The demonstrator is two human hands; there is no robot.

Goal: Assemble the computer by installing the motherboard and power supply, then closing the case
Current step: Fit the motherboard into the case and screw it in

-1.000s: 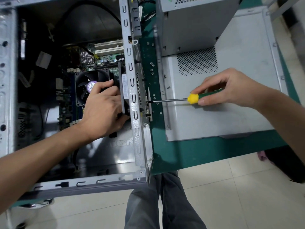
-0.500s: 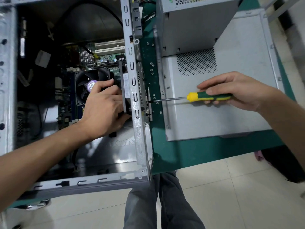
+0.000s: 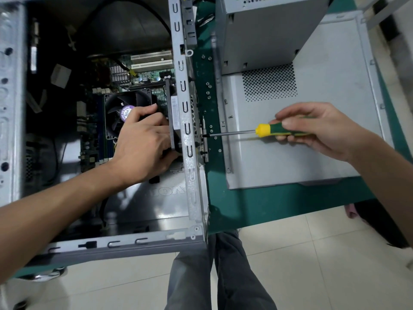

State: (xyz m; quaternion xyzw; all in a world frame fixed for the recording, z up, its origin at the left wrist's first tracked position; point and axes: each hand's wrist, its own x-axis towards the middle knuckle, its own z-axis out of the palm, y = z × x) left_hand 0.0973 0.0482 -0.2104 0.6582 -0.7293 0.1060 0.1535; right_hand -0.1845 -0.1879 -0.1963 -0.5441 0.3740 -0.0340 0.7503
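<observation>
While the case [image 3: 187, 130] lies open on the green bench, its right-hand rail serves as the mark for everything else. Left of that rail, inside the shell, the motherboard [image 3: 143, 77] sits green and crowded with white slots and a finned heatsink, the round black cooler fan [image 3: 125, 113] beside it. The left hand [image 3: 143, 144] reaches in and grips a flat black part [image 3: 173, 121] pressed against the rail's inner face, fingers curled round its edge. Just right of the rail, the screwdriver [image 3: 263, 130] lies level, its thin steel shank tipped at a screw in the rear bracket; the right hand [image 3: 317, 128] holds the green and yellow handle with fingers wrapped round it. Farther right lies the side panel [image 3: 312, 153], flat grey sheet metal with a perforated patch, and on it stands the boxy grey power supply [image 3: 263, 34]. I judge a part is being screwed fast from outside; the next move calls for steady turning with the tip seated square, the inner hand bracing. Power supply and panel seem not yet fitted.
</observation>
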